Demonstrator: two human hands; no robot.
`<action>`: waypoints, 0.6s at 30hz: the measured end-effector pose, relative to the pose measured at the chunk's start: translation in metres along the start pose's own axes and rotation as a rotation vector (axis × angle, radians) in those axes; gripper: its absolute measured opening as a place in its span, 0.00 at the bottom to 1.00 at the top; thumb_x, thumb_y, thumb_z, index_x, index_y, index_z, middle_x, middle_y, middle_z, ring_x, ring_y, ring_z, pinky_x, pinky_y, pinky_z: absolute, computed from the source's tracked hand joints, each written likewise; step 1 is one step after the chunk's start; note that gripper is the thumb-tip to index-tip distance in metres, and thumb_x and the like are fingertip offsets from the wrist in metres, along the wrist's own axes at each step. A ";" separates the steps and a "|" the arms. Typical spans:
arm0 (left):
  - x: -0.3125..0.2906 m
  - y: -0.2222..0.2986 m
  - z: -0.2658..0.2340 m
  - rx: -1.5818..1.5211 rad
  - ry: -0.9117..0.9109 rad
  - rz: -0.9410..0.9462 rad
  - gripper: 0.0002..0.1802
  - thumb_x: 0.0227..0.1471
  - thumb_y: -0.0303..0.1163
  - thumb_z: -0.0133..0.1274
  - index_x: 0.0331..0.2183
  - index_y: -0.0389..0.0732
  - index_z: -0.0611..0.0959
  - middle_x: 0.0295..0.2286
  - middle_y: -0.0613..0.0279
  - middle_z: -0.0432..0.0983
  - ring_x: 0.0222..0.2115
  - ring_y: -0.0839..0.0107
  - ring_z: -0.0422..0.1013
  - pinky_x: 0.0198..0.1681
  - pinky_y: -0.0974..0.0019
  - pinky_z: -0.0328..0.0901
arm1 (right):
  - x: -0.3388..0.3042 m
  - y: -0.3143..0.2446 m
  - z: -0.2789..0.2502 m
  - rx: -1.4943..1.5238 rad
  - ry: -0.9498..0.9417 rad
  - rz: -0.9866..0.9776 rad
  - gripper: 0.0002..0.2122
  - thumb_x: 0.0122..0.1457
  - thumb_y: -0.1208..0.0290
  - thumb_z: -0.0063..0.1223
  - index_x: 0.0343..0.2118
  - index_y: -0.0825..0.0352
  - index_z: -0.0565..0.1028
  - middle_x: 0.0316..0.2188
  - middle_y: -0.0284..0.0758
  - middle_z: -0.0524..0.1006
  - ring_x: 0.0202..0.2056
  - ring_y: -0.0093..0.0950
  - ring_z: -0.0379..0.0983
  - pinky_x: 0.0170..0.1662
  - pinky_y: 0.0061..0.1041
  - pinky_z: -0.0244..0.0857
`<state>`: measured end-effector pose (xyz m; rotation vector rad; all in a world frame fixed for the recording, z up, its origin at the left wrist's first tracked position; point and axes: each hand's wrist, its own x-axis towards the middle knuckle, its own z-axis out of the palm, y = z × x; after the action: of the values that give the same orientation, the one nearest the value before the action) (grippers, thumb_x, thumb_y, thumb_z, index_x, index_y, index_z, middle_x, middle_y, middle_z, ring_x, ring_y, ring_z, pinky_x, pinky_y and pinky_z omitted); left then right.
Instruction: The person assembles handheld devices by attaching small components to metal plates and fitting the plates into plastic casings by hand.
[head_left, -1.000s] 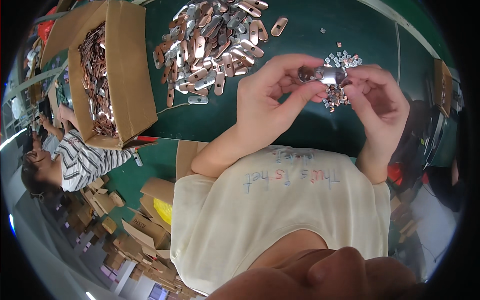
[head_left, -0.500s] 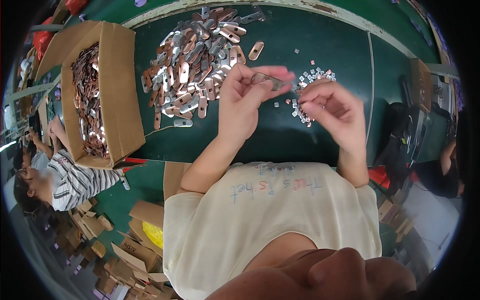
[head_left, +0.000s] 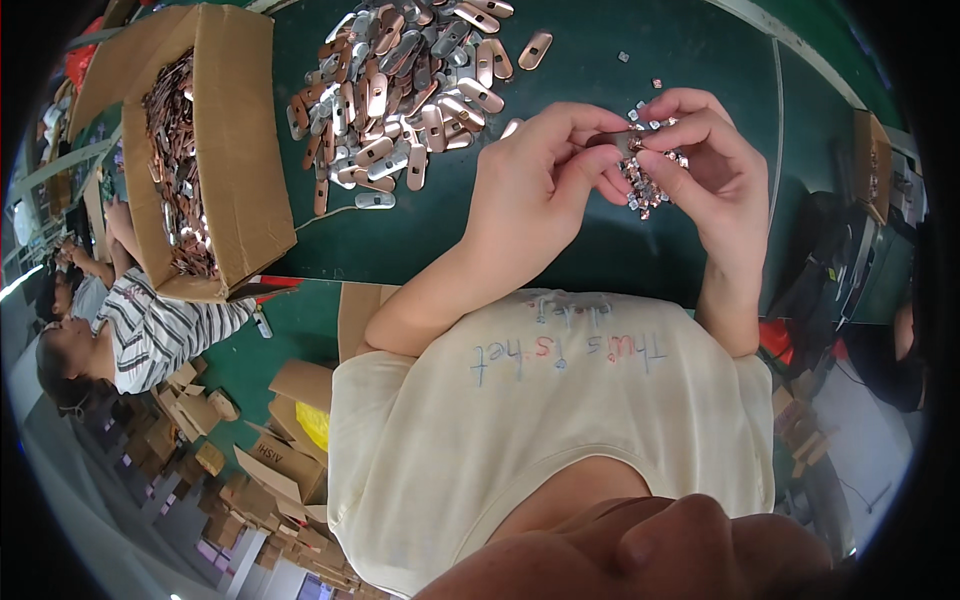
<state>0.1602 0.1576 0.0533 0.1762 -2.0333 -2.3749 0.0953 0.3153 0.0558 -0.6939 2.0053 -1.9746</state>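
Jutting from left grip (head_left: 540, 172) (plate (head_left: 610, 140))

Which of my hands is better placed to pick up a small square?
Likely your right hand: its fingers reach over the small squares, while your left hand pinches a plate. Whether the right already holds something is hidden.

**A dark metal plate (head_left: 605, 140) held among small squares (head_left: 640, 188)**

My left hand (head_left: 530, 180) pinches the plate between thumb and fingers; my right hand (head_left: 715, 165) bends its fingers close to the other end, hiding whether they touch it. The squares lie loose on the green bench (head_left: 400, 245). To my left spreads a heap of coppery and silver oblong pieces (head_left: 400, 100), beside a filled cardboard box (head_left: 238, 150).
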 end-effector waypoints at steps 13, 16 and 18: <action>0.012 -0.025 -0.004 0.216 0.073 0.211 0.14 0.43 0.22 0.56 0.37 0.36 0.77 0.29 0.57 0.75 0.25 0.71 0.75 0.30 0.73 0.71 | 0.012 0.000 -0.004 0.354 -0.075 0.336 0.06 0.52 0.84 0.50 0.34 0.72 0.69 0.29 0.35 0.74 0.31 0.22 0.73 0.34 0.18 0.68; 0.015 -0.029 -0.008 0.050 0.028 0.094 0.13 0.47 0.19 0.52 0.38 0.33 0.75 0.28 0.58 0.75 0.26 0.74 0.75 0.29 0.76 0.69 | 0.012 0.006 -0.007 0.327 -0.151 0.317 0.09 0.52 0.83 0.52 0.36 0.71 0.69 0.32 0.34 0.72 0.34 0.22 0.72 0.38 0.19 0.67; 0.014 -0.032 -0.010 0.044 0.027 0.037 0.13 0.48 0.19 0.51 0.39 0.32 0.75 0.28 0.57 0.75 0.26 0.75 0.75 0.27 0.77 0.68 | 0.013 -0.002 -0.013 0.115 -0.172 0.229 0.13 0.49 0.83 0.54 0.39 0.70 0.70 0.39 0.35 0.69 0.39 0.23 0.68 0.39 0.19 0.66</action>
<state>0.1493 0.1517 0.0193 0.1692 -2.0593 -2.2950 0.0780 0.3198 0.0601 -0.5593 1.7699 -1.8156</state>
